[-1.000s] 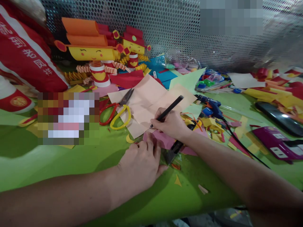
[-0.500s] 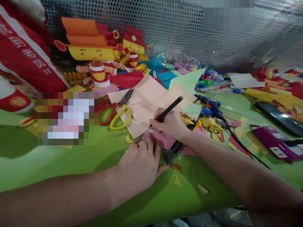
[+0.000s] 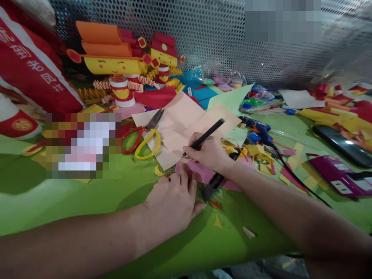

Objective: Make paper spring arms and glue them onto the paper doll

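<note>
A black pen (image 3: 209,133) is gripped in my right hand (image 3: 207,153), its tip touching the near corner of creased peach paper (image 3: 186,112). Just in front of that corner lies my left hand (image 3: 174,199), palm down, fingertips at the paper's near edge and thumb apart. Scissors with a red and a yellow handle (image 3: 148,149) rest on the paper's left side, blades pointing away. Pink paper (image 3: 200,172) sits partly under my right hand, and a black tool (image 3: 213,186) lies between my hands.
Paper figures (image 3: 113,66) stand at the back left beside a red bag (image 3: 37,66). A blue glue gun (image 3: 260,130), colored scraps (image 3: 263,155), a purple power strip (image 3: 340,174) and a dark glossy case (image 3: 344,145) lie to the right on the green table (image 3: 116,197).
The pen tip has shifted very slightly left with my right hand. My left hand and the scissors look the same.
</note>
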Available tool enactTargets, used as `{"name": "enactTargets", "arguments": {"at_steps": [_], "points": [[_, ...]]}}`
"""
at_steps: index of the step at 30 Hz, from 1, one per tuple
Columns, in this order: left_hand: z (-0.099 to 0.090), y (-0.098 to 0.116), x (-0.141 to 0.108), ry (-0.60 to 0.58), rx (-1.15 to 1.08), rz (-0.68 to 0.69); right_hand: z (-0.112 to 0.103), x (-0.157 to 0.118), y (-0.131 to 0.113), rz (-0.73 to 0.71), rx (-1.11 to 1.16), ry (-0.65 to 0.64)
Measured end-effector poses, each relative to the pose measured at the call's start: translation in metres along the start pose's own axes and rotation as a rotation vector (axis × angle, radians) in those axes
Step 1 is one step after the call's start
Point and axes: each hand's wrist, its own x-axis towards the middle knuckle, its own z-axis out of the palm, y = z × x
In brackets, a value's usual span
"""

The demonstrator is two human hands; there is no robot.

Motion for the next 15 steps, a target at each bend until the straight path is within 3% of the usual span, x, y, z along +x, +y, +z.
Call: {"name": "enactTargets", "arguments": {"at_steps": [15], "points": [[-0.0006, 0.0001, -0.0009, 0.01, -0.016, 0.003, -0.0003, 0.0005, -0.0008, -0.001, -0.02, 0.007]]}}
